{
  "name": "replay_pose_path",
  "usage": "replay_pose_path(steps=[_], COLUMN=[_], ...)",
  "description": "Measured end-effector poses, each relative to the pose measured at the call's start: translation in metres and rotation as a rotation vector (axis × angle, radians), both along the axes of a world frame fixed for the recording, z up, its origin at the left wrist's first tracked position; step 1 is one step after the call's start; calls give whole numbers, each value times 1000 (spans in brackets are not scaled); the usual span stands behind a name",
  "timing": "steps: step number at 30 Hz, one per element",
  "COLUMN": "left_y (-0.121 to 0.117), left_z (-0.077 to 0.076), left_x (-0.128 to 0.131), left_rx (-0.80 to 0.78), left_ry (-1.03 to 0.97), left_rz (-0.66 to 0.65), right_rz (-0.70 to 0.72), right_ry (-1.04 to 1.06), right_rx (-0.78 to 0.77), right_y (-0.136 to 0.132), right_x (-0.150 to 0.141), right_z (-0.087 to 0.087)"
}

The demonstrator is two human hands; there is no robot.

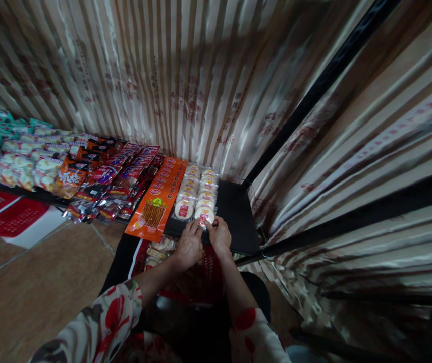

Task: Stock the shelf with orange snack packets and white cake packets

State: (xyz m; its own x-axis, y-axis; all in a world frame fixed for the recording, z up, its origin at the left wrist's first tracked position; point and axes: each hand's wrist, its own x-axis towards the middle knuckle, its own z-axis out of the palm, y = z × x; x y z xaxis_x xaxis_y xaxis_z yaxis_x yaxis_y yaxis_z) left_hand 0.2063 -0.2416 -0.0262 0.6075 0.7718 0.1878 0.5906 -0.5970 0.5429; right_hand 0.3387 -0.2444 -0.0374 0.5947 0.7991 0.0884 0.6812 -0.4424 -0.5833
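Note:
Two rows of clear packets of round white crackers with red labels lie overlapped on a black shelf (238,212). At the near end of the right-hand row is the front cracker packet (204,214). My left hand (190,247) has its fingertips on the near left edge of this packet. On its near right edge, my right hand (219,236) grips with thumb and fingers. The left row of cracker packets (183,207) lies beside it. Below my hands, a red basket (214,272) on my lap contains more wrapped packets (161,248), partly hidden by my left forearm.
An orange snack packet (159,196) lies left of the crackers. Farther left are dark red packets (125,176), black-and-orange packets (72,174), white packets (47,171) and green ones (0,123). A striped curtain (185,75) hangs behind; black poles (295,131) stand right. A red crate (15,217) sits under the shelf.

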Motion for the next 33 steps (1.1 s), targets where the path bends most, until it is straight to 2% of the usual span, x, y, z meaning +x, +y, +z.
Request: replay_pose_path(steps=[10, 27, 33], left_y=[2, 3, 7], left_z=[-8, 9, 11], left_x=[1, 15, 21], left_rx=[-5, -32, -36], left_ry=[-6, 157, 236], left_rz=[2, 13, 17], right_rz=[-16, -87, -93], right_ry=[-49, -58, -59], right_rx=[-10, -110, -165], right_y=[0, 8, 11], right_x=[-4, -7, -8], right_z=[0, 7, 15])
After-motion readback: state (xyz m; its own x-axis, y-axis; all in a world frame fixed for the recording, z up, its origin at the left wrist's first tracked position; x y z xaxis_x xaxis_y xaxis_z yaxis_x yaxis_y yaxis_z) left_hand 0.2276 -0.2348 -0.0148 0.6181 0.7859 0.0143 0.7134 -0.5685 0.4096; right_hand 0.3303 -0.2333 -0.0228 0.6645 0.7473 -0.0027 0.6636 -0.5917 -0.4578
